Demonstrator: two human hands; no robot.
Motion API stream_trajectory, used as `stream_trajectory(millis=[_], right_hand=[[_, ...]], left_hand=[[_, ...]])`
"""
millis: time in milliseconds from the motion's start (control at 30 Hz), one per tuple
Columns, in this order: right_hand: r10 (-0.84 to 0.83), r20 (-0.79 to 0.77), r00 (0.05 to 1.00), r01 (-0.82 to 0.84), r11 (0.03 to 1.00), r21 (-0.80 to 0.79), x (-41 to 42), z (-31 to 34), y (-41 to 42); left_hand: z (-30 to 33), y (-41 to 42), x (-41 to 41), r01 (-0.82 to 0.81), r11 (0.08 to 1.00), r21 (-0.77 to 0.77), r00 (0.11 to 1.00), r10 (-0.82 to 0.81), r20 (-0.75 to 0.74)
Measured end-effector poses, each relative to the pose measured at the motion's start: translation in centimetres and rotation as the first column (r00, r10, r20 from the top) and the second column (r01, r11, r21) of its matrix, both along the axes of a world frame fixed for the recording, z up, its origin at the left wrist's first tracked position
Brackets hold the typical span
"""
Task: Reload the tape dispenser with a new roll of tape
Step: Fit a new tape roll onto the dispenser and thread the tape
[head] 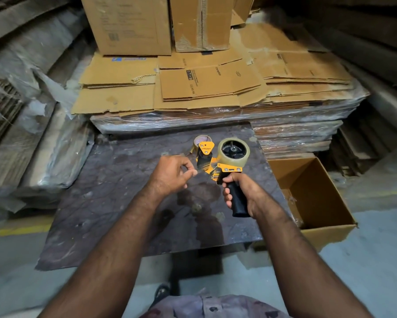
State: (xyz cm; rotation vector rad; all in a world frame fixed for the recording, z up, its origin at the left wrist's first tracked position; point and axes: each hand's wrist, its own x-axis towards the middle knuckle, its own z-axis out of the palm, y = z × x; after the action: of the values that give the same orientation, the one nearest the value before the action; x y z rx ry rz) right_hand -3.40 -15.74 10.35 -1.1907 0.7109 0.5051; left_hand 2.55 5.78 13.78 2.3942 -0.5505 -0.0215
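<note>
An orange tape dispenser (225,167) with a black handle is held above the dark table (115,203). My right hand (241,193) grips the handle. A roll of clear tape (233,149) sits on the dispenser's black hub. My left hand (172,174) pinches the loose end of the tape (201,167), drawn out to the left of the dispenser's front. Behind the dispenser, a second tape roll (201,141) with a pale core stands on the table, partly hidden by the orange plate.
An open cardboard box (307,191) stands on the floor right of the table. Flattened cartons (204,88) on a wrapped pallet lie beyond the table, with upright boxes (133,24) behind. Wrapped cardboard bundles (32,134) line the left.
</note>
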Motion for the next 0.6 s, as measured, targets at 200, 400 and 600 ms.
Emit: stream_trajectory(millis=[200, 400, 600], right_hand=[[-0.016, -0.002, 1.0, 0.016, 1.0, -0.02, -0.5, -0.2, -0.2], [0.002, 0.028, 1.0, 0.001, 0.997, -0.082, -1.7, -0.4, -0.5], [-0.018, -0.042, 0.999, 0.016, 0.999, -0.05, -2.6, -0.4, -2.0]], left_hand=[[-0.5, 1.2, -0.7, -0.027, 0.996, -0.086, 0.999, 0.024, -0.031], [-0.5, 1.5, -1.2, -0.008, 0.992, -0.128, 1.0, 0.006, -0.015], [-0.9, 2.2, -1.2, -0.051, 0.986, -0.158, 0.997, 0.042, -0.059]])
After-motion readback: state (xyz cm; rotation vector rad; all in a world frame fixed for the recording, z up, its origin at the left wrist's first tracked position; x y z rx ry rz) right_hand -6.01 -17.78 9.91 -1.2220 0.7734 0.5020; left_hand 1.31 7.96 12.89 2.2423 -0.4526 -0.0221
